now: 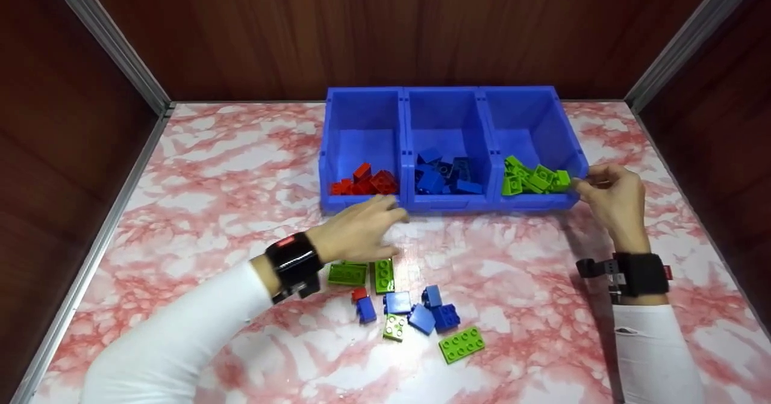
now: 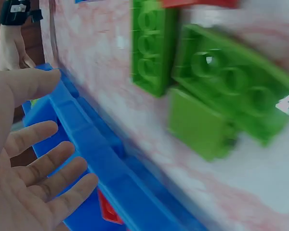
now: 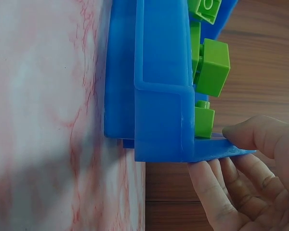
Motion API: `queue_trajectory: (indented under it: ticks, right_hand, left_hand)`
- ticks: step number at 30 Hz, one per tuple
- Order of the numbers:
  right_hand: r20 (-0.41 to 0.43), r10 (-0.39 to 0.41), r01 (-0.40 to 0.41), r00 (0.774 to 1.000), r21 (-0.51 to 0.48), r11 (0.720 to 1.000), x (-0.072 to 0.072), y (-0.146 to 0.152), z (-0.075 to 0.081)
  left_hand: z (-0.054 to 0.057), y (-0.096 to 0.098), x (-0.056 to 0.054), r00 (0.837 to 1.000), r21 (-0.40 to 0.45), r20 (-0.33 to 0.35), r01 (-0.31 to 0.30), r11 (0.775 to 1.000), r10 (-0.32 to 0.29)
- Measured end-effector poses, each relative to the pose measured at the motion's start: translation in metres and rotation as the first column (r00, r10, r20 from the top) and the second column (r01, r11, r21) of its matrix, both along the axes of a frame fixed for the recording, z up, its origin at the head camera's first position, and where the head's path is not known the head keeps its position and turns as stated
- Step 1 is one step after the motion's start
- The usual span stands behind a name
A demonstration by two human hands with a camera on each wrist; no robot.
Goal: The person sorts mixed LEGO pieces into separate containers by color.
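My left hand (image 1: pixel 361 229) hovers before the left compartment, its fingers loosely extended and holding nothing; the left wrist view shows its bare palm. My right hand (image 1: pixel 617 199) grips the right side wall of the blue three-compartment bin (image 1: pixel 452 204), thumb inside and fingers outside in the right wrist view. Red bricks (image 1: pixel 364 182) lie in the left compartment, blue bricks (image 1: pixel 443 178) in the middle, green bricks (image 1: pixel 536 178) in the right. On the table below the left hand are a green brick (image 1: pixel 347 274) and another green brick (image 1: pixel 384 276), both hollow side up in the left wrist view.
Nearer the front lie a small red brick (image 1: pixel 359 294), several loose blue bricks (image 1: pixel 421 318), a small green brick (image 1: pixel 394 327) and a long green brick (image 1: pixel 461 344). Wooden panels (image 1: pixel 385 31) enclose the marbled table (image 1: pixel 241 163) behind and at both sides.
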State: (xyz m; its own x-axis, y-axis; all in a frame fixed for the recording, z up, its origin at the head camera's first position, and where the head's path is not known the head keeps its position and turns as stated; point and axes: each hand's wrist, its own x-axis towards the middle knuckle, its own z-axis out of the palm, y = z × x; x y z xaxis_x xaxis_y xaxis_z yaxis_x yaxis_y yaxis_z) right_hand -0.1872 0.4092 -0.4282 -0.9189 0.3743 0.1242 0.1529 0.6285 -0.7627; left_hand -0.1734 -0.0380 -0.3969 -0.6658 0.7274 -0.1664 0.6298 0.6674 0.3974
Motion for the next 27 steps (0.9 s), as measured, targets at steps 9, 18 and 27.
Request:
queue_trajectory:
  ticks: [9, 18, 27]
  right_hand:
    - [0.011, -0.002, 0.002, 1.0, -0.005, 1.0, 0.0, 0.0, -0.001]
    - [-0.021, -0.005, 0.005, 1.0, -0.007, 1.0, 0.0, 0.0, -0.002]
    - [-0.011, 0.003, -0.003, 1.0, 0.001, 1.0, -0.001, 0.0, -0.001]
  left_hand:
    - [-0.017, -0.036, -0.001, 0.999, 0.053, 0.031, -0.022, 0.998, 0.02]
    - [-0.037, -0.046, -0.001, 0.995, 0.036, 0.068, -0.078, 0.996, 0.075]
    - [-0.038, -0.046, -0.005, 0.997, 0.022, 0.028, -0.068, 0.997, 0.067]
